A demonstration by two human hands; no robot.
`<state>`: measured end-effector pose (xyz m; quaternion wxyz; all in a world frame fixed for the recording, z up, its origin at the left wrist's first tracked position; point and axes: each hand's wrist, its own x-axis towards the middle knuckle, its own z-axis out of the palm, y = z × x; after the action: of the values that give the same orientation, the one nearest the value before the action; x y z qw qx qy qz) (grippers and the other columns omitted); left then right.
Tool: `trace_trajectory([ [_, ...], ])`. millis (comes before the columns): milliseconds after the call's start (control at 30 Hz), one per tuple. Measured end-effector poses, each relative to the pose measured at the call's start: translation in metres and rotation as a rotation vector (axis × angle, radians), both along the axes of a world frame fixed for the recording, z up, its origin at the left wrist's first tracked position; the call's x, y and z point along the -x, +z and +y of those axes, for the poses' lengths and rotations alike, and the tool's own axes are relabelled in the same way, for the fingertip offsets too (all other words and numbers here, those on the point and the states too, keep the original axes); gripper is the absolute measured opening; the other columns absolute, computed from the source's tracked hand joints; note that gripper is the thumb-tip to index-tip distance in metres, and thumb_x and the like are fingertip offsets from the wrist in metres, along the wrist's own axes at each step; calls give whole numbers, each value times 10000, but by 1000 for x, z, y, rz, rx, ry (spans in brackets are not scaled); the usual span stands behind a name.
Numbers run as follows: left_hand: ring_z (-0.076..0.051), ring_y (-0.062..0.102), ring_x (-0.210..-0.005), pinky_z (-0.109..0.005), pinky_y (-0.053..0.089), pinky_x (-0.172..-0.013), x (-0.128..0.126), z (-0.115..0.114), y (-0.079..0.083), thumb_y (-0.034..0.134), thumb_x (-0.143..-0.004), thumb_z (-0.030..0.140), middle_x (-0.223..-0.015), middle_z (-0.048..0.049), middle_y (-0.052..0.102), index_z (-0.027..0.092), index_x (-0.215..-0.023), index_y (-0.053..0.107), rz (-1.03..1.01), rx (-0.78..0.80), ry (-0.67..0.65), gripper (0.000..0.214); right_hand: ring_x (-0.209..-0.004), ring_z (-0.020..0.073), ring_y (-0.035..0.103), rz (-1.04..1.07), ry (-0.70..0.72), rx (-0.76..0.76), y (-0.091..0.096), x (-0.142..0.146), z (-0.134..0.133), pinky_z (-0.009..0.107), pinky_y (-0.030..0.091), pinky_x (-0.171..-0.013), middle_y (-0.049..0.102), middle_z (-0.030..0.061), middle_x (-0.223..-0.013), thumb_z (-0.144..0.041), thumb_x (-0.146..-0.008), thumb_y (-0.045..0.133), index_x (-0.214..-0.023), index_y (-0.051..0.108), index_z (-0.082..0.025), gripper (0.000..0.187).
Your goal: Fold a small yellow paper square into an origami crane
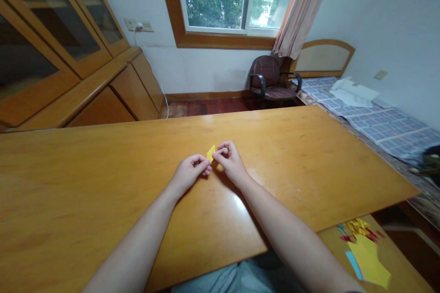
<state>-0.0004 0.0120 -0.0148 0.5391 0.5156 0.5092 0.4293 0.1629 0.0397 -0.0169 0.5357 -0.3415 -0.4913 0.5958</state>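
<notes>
Two bare forearms reach over the wooden surface (pixel 103 183), where the left hand (pixel 188 173) and right hand (pixel 229 161) together pinch a small folded yellow paper (pixel 211 152).

Two bare forearms in shot, uncovered from the wrists right down to the bottom edge. Left hand (pixel 187 174) and right hand (pixel 231 161) are bare as well, nails too small to make out. Low between the arms there's grey cloth (pixel 233 279), soft and creased, clothing over the lap.
</notes>
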Motion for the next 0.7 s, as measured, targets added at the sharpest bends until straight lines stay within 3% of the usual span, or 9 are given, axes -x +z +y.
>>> trace_trajectory([
  [700, -137, 619, -606, -263, 498, -621, -2, -2, 7, 737, -736, 485, -683, -34, 689, 150, -772, 634, -30, 17, 0, 352, -648, 124, 568, -17, 21, -24, -3, -1, 3, 264, 421, -652, 625, -56, -723, -335, -754, 717, -940, 462, -236, 331],
])
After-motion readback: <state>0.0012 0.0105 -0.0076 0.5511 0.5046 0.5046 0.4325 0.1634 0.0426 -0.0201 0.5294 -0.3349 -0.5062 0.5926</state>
